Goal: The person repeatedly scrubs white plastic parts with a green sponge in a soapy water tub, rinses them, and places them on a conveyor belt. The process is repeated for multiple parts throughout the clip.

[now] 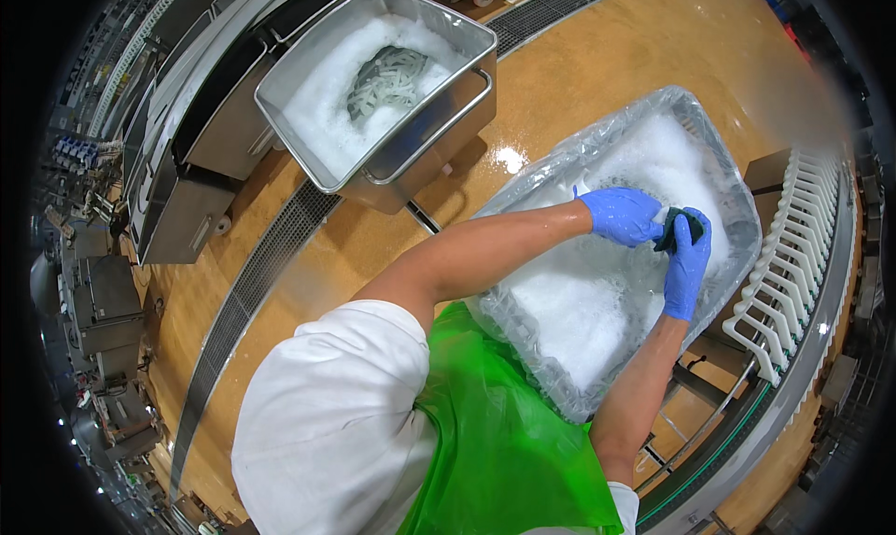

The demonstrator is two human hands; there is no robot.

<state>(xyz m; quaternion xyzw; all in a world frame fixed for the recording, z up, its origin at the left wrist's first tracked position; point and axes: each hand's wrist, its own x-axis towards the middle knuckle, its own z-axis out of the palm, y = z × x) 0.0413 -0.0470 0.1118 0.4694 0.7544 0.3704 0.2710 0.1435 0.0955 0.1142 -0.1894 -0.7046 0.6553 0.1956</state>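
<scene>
Both of my hands wear blue gloves and meet over a large tub [747, 225] lined with clear plastic. White foam [574, 325] and cloudy water fill it. My right hand [689, 266] is closed around a dark green scouring pad [679, 231]. Right beside the pad, my left hand [623, 216] has its fingers bent together; whatever they grip is small and mostly hidden, with only a pale edge showing by the fingertips.
A wheeled steel bin [439, 129] at the upper left holds foam and a pile of pale plastic pieces [387, 87]. On the right, a curved conveyor [747, 442] carries a row of white angled plastic parts [793, 246]. A floor drain grate [257, 283] curves past steel cabinets [201, 185].
</scene>
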